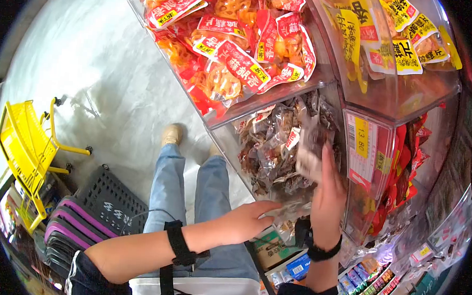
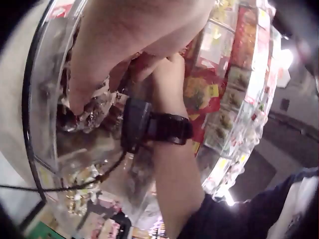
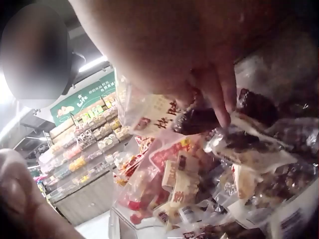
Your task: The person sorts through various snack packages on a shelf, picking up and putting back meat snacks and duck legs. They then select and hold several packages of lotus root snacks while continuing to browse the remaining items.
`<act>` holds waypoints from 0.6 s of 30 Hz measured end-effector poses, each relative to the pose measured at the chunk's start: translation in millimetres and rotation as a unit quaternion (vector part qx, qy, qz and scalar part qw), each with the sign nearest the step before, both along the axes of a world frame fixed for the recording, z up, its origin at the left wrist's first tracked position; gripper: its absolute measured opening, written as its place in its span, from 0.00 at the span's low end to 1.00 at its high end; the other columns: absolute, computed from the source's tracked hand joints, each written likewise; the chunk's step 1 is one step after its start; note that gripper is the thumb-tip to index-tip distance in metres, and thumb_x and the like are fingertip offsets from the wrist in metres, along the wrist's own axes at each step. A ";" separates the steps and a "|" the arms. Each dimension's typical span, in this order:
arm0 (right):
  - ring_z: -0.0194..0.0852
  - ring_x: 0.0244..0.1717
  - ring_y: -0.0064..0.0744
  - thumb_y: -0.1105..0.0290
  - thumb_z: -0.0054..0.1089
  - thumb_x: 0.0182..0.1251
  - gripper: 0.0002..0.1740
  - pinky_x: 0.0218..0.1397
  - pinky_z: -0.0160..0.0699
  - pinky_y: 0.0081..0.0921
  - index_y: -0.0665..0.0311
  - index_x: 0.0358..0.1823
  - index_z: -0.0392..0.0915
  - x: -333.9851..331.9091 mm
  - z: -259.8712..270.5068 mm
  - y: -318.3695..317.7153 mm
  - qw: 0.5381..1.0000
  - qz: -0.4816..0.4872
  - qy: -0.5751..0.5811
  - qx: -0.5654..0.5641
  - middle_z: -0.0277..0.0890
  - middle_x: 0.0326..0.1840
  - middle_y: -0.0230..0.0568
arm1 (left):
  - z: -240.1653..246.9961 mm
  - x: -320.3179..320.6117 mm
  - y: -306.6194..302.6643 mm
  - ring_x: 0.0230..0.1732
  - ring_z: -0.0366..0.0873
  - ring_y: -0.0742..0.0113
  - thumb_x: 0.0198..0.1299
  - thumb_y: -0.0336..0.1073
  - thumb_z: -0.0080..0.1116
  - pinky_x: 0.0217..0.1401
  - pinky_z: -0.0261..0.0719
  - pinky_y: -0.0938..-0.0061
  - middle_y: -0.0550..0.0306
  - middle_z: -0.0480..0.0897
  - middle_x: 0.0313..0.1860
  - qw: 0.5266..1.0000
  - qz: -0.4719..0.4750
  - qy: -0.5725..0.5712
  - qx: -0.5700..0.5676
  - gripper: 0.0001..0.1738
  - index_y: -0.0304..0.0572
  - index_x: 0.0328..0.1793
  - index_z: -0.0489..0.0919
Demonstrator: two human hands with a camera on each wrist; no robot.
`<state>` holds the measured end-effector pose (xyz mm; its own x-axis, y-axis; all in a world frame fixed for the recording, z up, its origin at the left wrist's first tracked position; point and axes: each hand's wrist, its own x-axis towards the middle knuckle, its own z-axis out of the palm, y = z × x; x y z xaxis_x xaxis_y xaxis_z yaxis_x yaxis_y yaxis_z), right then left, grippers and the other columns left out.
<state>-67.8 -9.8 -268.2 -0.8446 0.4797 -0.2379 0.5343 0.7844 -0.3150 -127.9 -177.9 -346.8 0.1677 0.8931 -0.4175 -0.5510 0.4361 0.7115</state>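
Note:
Dark-brown snack packets [image 1: 270,149] in clear wrappers with small white labels fill a clear plastic bin in the head view. My right hand [image 1: 329,203] is over the bin's right side. It holds a clear snack packet [image 3: 154,114] with a white label and dark contents, blurred in the head view. In the right wrist view its fingertips reach among the dark packets [image 3: 254,144]. My left hand [image 1: 245,221] is at the bin's near edge, thumb and forefinger apart. In the left wrist view that hand [image 2: 124,35] hangs over the packets [image 2: 92,117].
Red lotus-root snack packets [image 1: 235,51] fill the bin beyond. Yellow-labelled packets [image 1: 407,33] lie in an upper bin at right, above a price tag [image 1: 362,138]. Stacked dark baskets [image 1: 105,199] and a yellow cart [image 1: 28,136] stand on the floor at left.

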 end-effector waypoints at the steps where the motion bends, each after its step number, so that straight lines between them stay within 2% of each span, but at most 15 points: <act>1: 0.61 0.65 0.50 0.84 0.38 0.60 0.30 0.66 0.60 0.36 0.66 0.67 0.58 10.3 10.0 -8.8 0.999 -0.042 -0.027 -0.012 0.62 0.65 0.55 | 0.4 -2.0 -2.3 0.65 0.65 0.56 0.64 0.34 0.44 0.68 0.59 0.67 0.46 0.68 0.64 1.000 -0.018 -0.008 -0.012 0.24 0.42 0.67 0.65; 5: 0.70 0.57 0.52 0.80 0.38 0.65 0.26 0.56 0.70 0.35 0.68 0.66 0.60 53.2 36.6 -41.2 0.972 -0.202 -0.111 -0.053 0.69 0.59 0.56 | -1.7 -5.3 -8.0 0.64 0.66 0.55 0.65 0.35 0.43 0.67 0.60 0.67 0.45 0.69 0.63 0.995 -0.070 -0.031 -0.058 0.23 0.43 0.66 0.66; 7: 0.74 0.53 0.52 0.78 0.38 0.67 0.24 0.51 0.73 0.35 0.69 0.65 0.61 77.6 29.8 -53.4 0.966 -0.224 -0.114 -0.058 0.71 0.56 0.56 | -3.5 -5.6 -8.9 0.64 0.66 0.54 0.65 0.36 0.43 0.67 0.61 0.67 0.45 0.69 0.63 0.994 -0.084 -0.025 -0.062 0.23 0.43 0.66 0.66; 9: 0.76 0.50 0.51 0.76 0.39 0.69 0.22 0.48 0.74 0.36 0.71 0.64 0.61 97.9 12.4 -63.2 0.977 -0.188 -0.090 -0.053 0.73 0.52 0.57 | -3.9 -5.7 -7.3 0.64 0.66 0.54 0.65 0.37 0.44 0.66 0.61 0.67 0.46 0.69 0.64 0.995 -0.091 -0.006 -0.049 0.23 0.42 0.66 0.65; 10: 0.78 0.41 0.49 0.76 0.44 0.66 0.22 0.44 0.75 0.37 0.71 0.61 0.64 94.9 12.6 -67.1 0.931 -0.295 -0.169 -0.135 0.75 0.49 0.55 | -4.5 -4.3 -5.8 0.64 0.66 0.54 0.65 0.38 0.44 0.66 0.62 0.67 0.46 0.68 0.64 0.993 -0.094 -0.020 -0.062 0.25 0.41 0.67 0.63; 13: 0.77 0.38 0.44 0.77 0.49 0.61 0.25 0.43 0.75 0.34 0.69 0.61 0.65 105.7 -12.5 -73.4 0.961 -0.152 -0.232 -0.011 0.76 0.48 0.49 | -6.0 0.1 1.4 0.64 0.65 0.53 0.65 0.39 0.45 0.66 0.63 0.67 0.45 0.67 0.65 0.990 -0.101 -0.041 -0.087 0.29 0.38 0.70 0.57; 14: 0.73 0.44 0.43 0.76 0.51 0.56 0.29 0.50 0.71 0.34 0.66 0.63 0.64 105.1 -21.0 -76.8 0.974 -0.108 -0.199 0.016 0.74 0.50 0.45 | -5.5 0.9 5.1 0.64 0.65 0.53 0.65 0.40 0.46 0.65 0.63 0.67 0.44 0.67 0.65 0.990 -0.104 -0.037 -0.085 0.31 0.37 0.71 0.55; 17: 0.65 0.57 0.42 0.74 0.49 0.58 0.29 0.60 0.63 0.37 0.66 0.64 0.62 114.1 -50.6 -84.6 0.970 -0.048 -0.224 0.086 0.70 0.57 0.45 | -14.3 14.8 18.2 0.65 0.65 0.52 0.65 0.40 0.47 0.65 0.63 0.67 0.40 0.65 0.65 0.988 -0.126 -0.012 -0.090 0.35 0.35 0.73 0.49; 18: 0.54 0.66 0.45 0.72 0.47 0.59 0.28 0.67 0.52 0.47 0.65 0.63 0.63 112.5 -56.3 -85.2 0.962 -0.077 -0.258 0.053 0.63 0.64 0.45 | -18.5 21.3 22.3 0.66 0.64 0.52 0.65 0.40 0.47 0.65 0.63 0.68 0.39 0.64 0.66 0.987 -0.135 -0.001 -0.093 0.36 0.35 0.73 0.48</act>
<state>44.7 -95.1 -324.5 -0.5443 0.6339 -0.5496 0.7104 0.6967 0.0999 -106.6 -155.5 -365.3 0.3888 0.7244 -0.5693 -0.3983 0.6893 0.6051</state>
